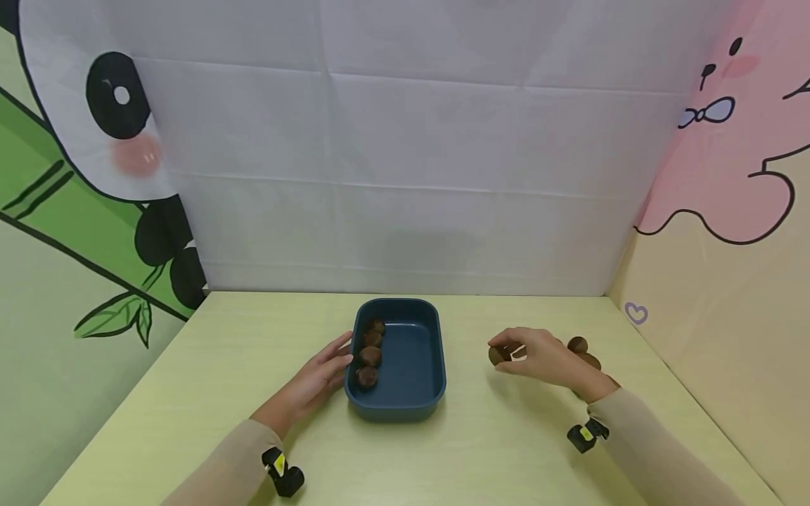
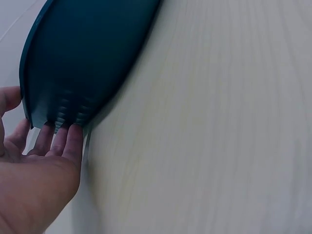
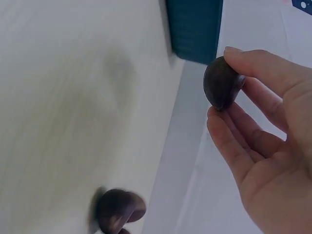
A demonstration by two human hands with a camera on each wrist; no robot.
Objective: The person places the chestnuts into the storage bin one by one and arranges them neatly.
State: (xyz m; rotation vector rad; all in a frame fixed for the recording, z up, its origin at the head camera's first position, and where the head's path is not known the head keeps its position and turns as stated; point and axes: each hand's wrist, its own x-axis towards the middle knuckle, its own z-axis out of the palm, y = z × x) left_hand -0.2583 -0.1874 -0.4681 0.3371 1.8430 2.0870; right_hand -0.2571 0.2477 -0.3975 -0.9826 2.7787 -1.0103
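My right hand (image 1: 538, 355) pinches a brown chestnut (image 3: 222, 84) between thumb and fingertips, held above the table to the right of a dark blue rectangular tub (image 1: 411, 365). Fairly straight fingers of my left hand (image 1: 316, 379) touch the tub's left side. In the left wrist view those fingertips (image 2: 74, 130) rest against the tub's ridged outer wall. Inside the tub, several chestnuts (image 1: 370, 356) lie in a row along the left wall. More chestnuts (image 1: 577, 344) sit on the table behind my right hand and wrist, partly hidden by them.
The pale wood-look table (image 1: 481, 450) reaches back to a white cloth panel (image 1: 418, 176). Cartoon-printed walls stand on the left and right, the right wall (image 1: 715, 337) close beyond the loose chestnuts. Each wrist wears a black strapped device (image 1: 283, 472).
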